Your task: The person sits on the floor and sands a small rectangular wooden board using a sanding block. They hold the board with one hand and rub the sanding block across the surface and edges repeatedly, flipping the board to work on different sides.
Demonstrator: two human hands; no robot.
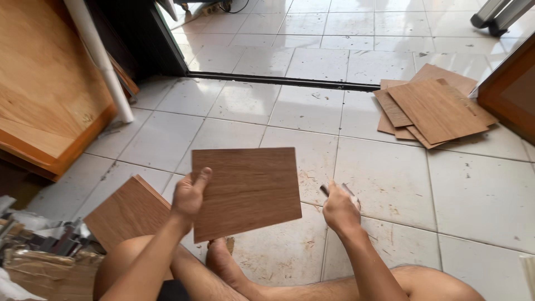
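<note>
Head view: left grip (pixel 188 196) on veneer panel (pixel 245 191)

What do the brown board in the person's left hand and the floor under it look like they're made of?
The board looks like thin plywood or wood veneer: flat, matt brown, with fine grain lines running across it. The left hand grips its edge. The floor looks like glazed ceramic tile: pale, glossy squares with dark grout lines and soft reflections.

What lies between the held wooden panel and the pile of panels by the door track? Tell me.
In the head view, only bare white floor tiles lie between the panel in the left hand and the pile of panels.
</note>
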